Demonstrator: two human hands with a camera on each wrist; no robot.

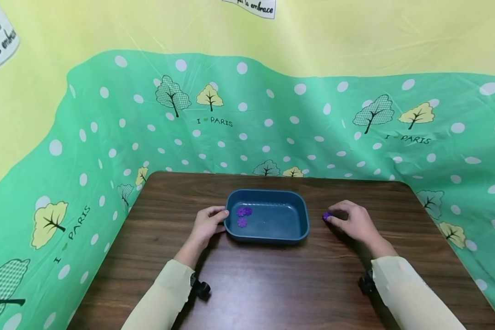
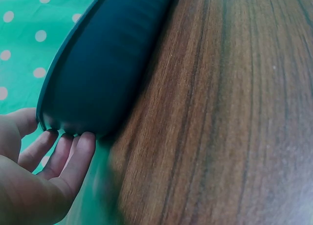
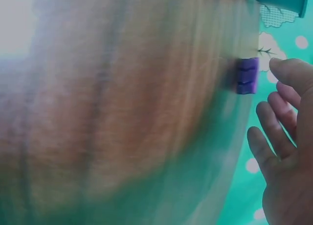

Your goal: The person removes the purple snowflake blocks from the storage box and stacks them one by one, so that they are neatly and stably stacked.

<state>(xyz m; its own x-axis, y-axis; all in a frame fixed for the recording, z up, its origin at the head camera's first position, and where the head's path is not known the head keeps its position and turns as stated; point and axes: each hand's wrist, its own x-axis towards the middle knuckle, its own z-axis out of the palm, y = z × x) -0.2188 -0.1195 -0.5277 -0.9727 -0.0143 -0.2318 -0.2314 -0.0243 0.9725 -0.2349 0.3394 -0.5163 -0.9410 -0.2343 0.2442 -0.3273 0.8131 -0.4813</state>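
A dark blue plastic basin (image 1: 266,239) with rounded corners stands on the table. At its left end my left hand (image 1: 207,223) grips the wall, thumb at the rim and fingertips against the outside (image 2: 73,142). Three purple flower-shaped pieces (image 1: 242,222) lie inside the basin near that end, two of them overlapping. Right of the basin, another small purple piece with ridged sides (image 3: 248,76) is on the tabletop. My right hand (image 1: 353,222) is right beside it; the right wrist view shows a thumb and extended fingers near the piece, with a gap between.
The dark wood-grain table (image 1: 268,284) carries the basin. Behind it and along both sides hangs a green and yellow cloth (image 1: 247,133) with dots and printed trees. Each wrist wears a small black camera (image 1: 201,289) on a strap, below a pale sleeve.
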